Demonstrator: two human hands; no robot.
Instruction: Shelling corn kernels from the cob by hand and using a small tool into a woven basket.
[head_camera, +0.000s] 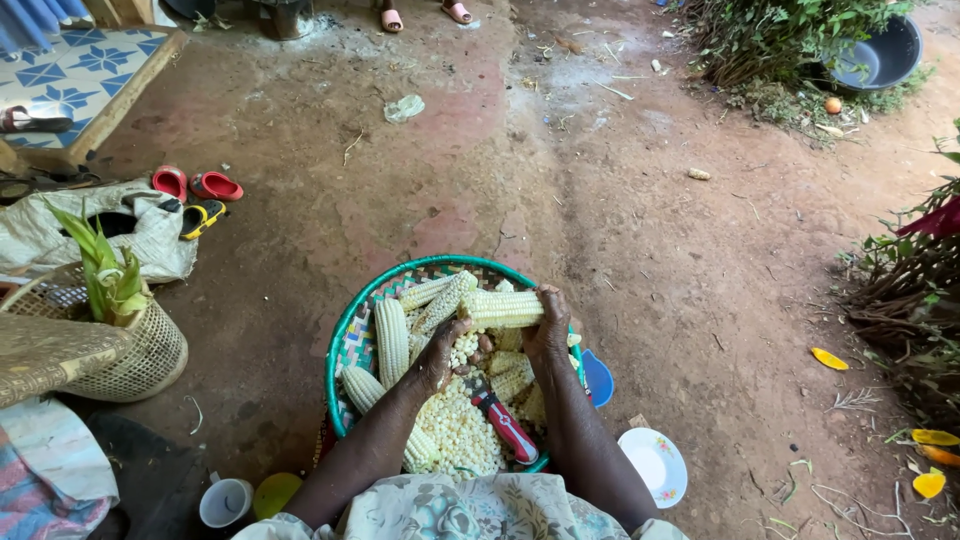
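Fingers of both hands close on one corn cob (503, 309), held level above the basket (352, 330). Right hand (548, 330) wraps the cob's right end, fingers curled and pressed together over it. Left hand (440, 355) sits lower and to the left, thumb reaching up to the cob's left end; its other fingers are bent under, and how tightly they close cannot be told.

Count, below and beside the fingers: one round woven basket with a green rim. Inside it, roughly eight further cobs, some half buried, so the figure is not exact. Three lie just left of the left hand, one nearer the body at the rim, several under the right wrist. One heap of loose kernels (458, 425) lies under both forearms. One knife (503, 420) with a red handle rests on the kernels, between the forearms, touching neither hand.

Outside the basket: one blue dish (600, 379) just right of the right forearm, one white plate (654, 463) beyond it on the dirt. One white cup (226, 501) and one yellow lid (274, 492) lie well left of the left elbow. One wicker basket (150, 355) stands far left.
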